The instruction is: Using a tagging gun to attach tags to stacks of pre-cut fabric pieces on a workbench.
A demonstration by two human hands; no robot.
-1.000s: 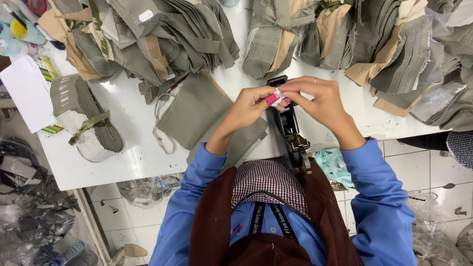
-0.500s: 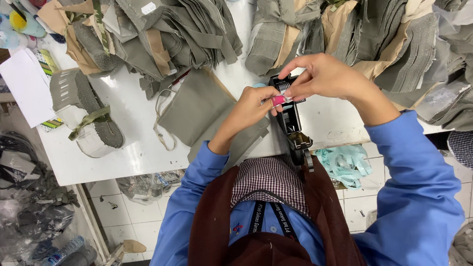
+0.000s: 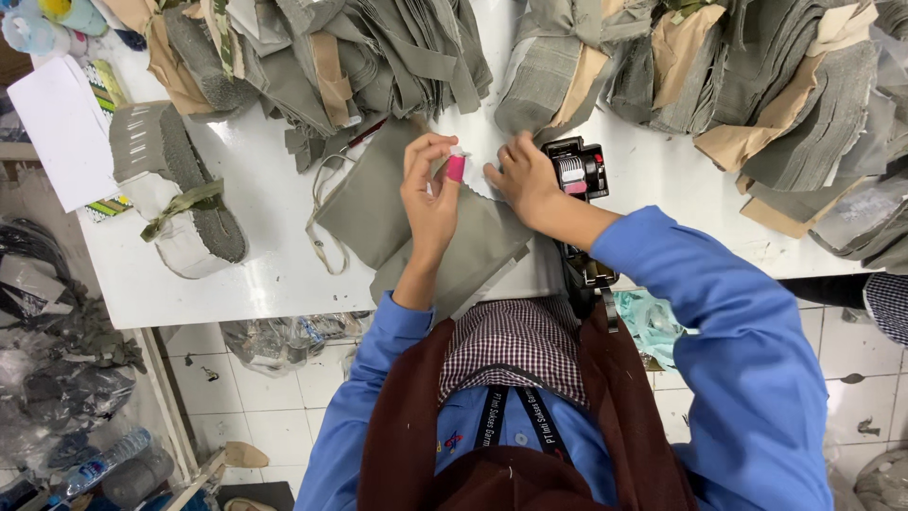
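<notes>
Sticker (image 3: pixel 455 168) pinched in left hand (image 3: pixel 430 194), above cloth (image 3: pixel 416 222)

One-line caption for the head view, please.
Left hand pinches a pink sticker above grey fabric pieces; right hand rests beside a black label gun.

A small pink sticker (image 3: pixel 455 168) is pinched upright in the left hand (image 3: pixel 430 194) over flat grey-green fabric pieces (image 3: pixel 416 218). The black label gun (image 3: pixel 577 170) lies beside the right hand (image 3: pixel 525 180).
</notes>
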